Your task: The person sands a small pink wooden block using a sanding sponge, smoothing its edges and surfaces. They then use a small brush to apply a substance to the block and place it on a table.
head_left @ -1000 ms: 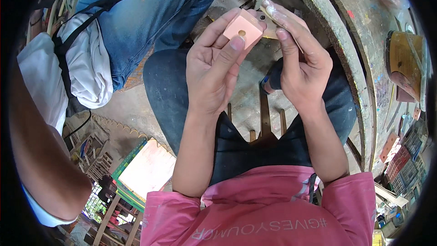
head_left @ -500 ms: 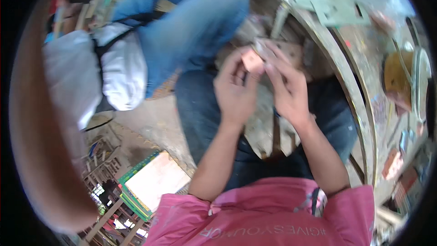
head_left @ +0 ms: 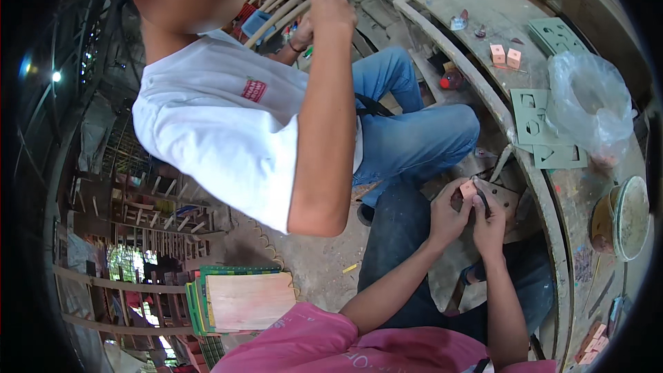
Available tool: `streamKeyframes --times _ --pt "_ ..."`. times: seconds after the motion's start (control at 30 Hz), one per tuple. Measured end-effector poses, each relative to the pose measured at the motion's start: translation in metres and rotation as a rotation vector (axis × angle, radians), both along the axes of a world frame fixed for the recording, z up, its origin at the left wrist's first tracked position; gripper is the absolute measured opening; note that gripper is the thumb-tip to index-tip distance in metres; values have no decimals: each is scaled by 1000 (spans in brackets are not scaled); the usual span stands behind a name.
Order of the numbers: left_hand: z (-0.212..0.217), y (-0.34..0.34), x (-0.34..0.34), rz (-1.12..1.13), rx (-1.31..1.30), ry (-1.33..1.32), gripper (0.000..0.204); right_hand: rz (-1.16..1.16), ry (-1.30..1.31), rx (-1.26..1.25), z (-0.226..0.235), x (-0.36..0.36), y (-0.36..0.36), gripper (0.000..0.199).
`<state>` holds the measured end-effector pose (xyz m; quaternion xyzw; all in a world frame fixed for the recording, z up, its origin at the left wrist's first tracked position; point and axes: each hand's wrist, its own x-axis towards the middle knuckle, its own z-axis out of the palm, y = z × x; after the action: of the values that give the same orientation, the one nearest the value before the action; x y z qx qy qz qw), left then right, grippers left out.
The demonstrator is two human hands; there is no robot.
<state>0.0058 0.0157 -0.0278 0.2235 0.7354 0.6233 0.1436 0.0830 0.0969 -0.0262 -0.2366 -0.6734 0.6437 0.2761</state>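
Note:
Between my knees, my left hand point(head_left: 447, 215) is closed around a small pinkish-orange wooden cube point(head_left: 469, 188) with a dark mark on one face. My right hand point(head_left: 492, 224) is closed beside it, fingertips at the cube's right side. Something small and dark shows between the right fingers; its kind is unclear. Two similar cubes point(head_left: 505, 56) sit on the curved worktable point(head_left: 483, 3) ahead. Green stencil plates point(head_left: 530, 112) with cut-out shapes lie nearer along it, partly under a clear plastic bag point(head_left: 595, 90).
A co-worker in a white shirt point(head_left: 221, 117) sits close at my left, elbow toward me, hands point(head_left: 331, 17) raised. A lidded round tub point(head_left: 630, 217) and several cubes point(head_left: 592, 345) are at right. Stacked boards point(head_left: 252, 300) lie lower left. The table edge point(head_left: 545, 214) curves past my right arm.
The view has swung left, so my hands appear further right and lower. Both hands stay together at the cube. The co-worker's upper body has come into view.

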Motion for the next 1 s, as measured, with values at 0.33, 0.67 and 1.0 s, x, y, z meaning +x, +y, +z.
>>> streamKeyframes --times 0.33,0.67,1.0 --pt "-11 3 4 49 28 -37 31 -6 -28 -130 -23 -2 3 28" --pt "0 -1 5 117 -239 325 30 7 -138 -210 -20 -2 -4 30" --pt "9 -1 0 103 -272 370 31 -15 -73 -95 -12 -6 -2 27"
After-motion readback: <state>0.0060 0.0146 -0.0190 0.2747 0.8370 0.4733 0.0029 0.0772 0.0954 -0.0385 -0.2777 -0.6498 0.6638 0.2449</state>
